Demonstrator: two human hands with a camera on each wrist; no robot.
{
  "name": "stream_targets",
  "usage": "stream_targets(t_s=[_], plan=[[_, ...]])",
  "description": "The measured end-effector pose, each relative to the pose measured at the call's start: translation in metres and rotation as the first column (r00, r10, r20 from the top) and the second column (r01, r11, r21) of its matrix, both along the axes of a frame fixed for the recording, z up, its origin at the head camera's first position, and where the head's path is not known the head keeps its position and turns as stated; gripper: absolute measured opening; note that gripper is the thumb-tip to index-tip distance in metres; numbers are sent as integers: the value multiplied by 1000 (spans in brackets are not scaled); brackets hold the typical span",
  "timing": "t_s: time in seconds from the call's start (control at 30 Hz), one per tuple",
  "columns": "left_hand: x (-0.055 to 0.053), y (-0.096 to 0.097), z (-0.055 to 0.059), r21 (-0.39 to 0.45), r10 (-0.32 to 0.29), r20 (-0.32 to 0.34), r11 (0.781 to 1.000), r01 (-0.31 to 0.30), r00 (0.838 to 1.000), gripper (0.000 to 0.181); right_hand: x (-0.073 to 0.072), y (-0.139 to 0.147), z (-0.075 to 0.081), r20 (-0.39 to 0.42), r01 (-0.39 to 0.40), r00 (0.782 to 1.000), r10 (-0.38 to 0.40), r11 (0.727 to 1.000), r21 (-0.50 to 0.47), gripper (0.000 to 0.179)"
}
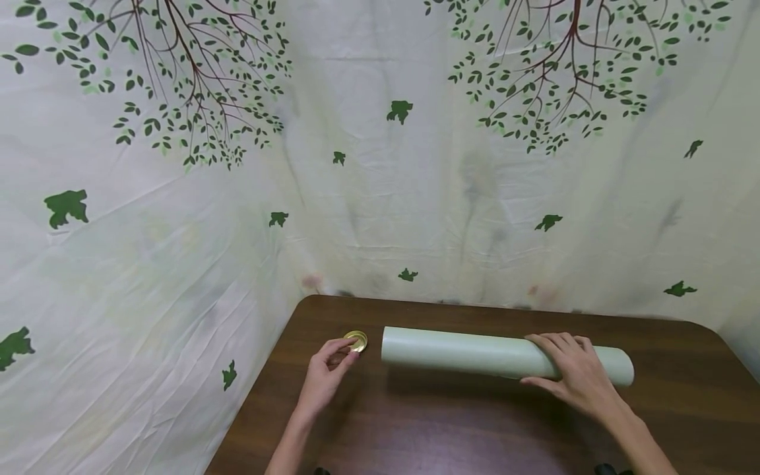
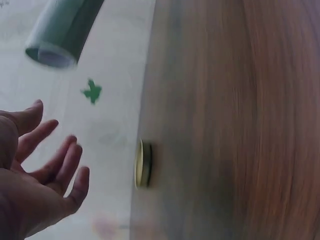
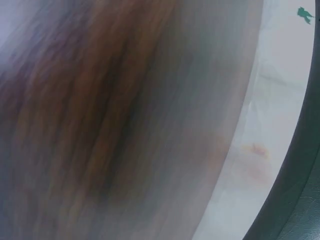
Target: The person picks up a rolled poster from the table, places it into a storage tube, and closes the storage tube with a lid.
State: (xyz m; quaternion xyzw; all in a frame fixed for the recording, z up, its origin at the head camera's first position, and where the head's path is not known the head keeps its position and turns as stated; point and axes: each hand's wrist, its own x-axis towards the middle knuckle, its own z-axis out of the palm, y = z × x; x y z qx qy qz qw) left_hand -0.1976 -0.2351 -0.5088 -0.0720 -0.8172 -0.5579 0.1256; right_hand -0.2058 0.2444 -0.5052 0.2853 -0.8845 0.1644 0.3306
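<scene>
My right hand (image 1: 570,369) grips a long pale green roll (image 1: 457,351) near its right end, fingers over the top and thumb on the near side. The roll lies crosswise, its shadow falling on the table below it. Its round open end (image 2: 55,57) shows in the left wrist view, and its grained surface (image 3: 295,200) fills the right edge of the right wrist view. A round gold lid (image 1: 357,341) lies left of the roll. Close by it, my left hand (image 1: 325,376) has loosely bent fingers; the left wrist view shows a gap between them and the lid (image 2: 143,164).
The dark brown wooden table (image 1: 451,435) has rounded far corners. Behind it and to the left hangs a pale cloth (image 1: 368,218) printed with branches and green birds. Small dark objects (image 1: 605,469) poke in at the bottom edge of the head view.
</scene>
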Motion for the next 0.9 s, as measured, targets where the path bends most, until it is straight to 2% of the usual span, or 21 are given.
stream_targets(t_s=[0.13, 0.33, 0.53, 0.7, 0.9], plan=[[-9, -17, -4, -136, 115, 30, 985, -110, 993, 35, 3, 6, -1, 8, 21, 1000, -22, 1000, 13, 82], [-23, -31, -16, -304, 171, 50, 941, -148, 984, 50, 6, 15, -3, 0, 29, 1000, -29, 999, 15, 83], [-39, -38, -30, -434, 173, 100, 894, -113, 980, 67, 9, 20, -5, -3, 39, 999, -39, 999, 16, 83], [-54, -37, -34, -480, 131, 176, 877, -31, 976, 82, 9, 22, -6, 3, 46, 999, -46, 999, 15, 83], [-65, -29, -37, -520, 91, 196, 854, 25, 976, 85, 9, 23, -5, -9, 44, 999, -43, 999, 18, 84]])
